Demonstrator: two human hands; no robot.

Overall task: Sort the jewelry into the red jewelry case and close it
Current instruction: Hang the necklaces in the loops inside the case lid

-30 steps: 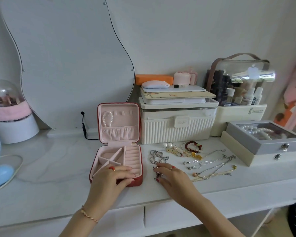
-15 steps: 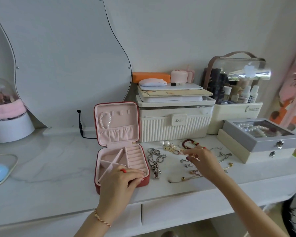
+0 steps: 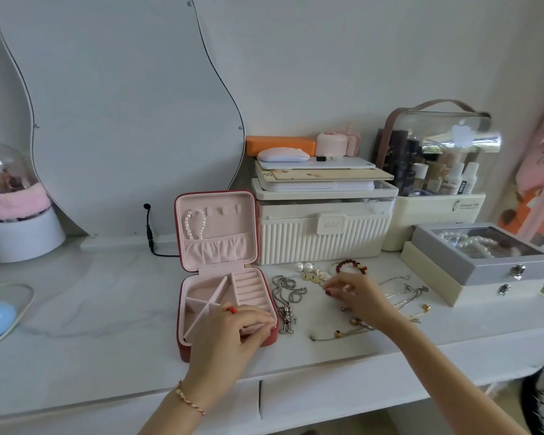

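The red jewelry case (image 3: 182, 312) stands open on the white vanity top, pink inside, with a pearl bracelet (image 3: 195, 224) hanging in its lid. My left hand (image 3: 233, 334) rests on the case's front right corner, fingers curled over the rim. Right of the case lie a silver chain with a figure pendant (image 3: 288, 296), pearl earrings (image 3: 305, 266), gold pieces (image 3: 314, 276), a red bead bracelet (image 3: 352, 265) and thin necklaces (image 3: 402, 293). My right hand (image 3: 355, 296) hovers over the small pieces, fingertips bent down among them; whether it pinches anything is hidden.
A ribbed cream box (image 3: 321, 233) with stacked items stands behind the jewelry. A grey glass-lid box (image 3: 478, 262) on a cream base sits at right, a clear cosmetics organiser (image 3: 437, 161) behind it. A wavy mirror (image 3: 123, 105) and a dome jar (image 3: 10, 199) stand at left.
My right hand left the figure pendant chain and moved right and back to the small gold pieces near the red bracelet. The left hand stayed on the case.
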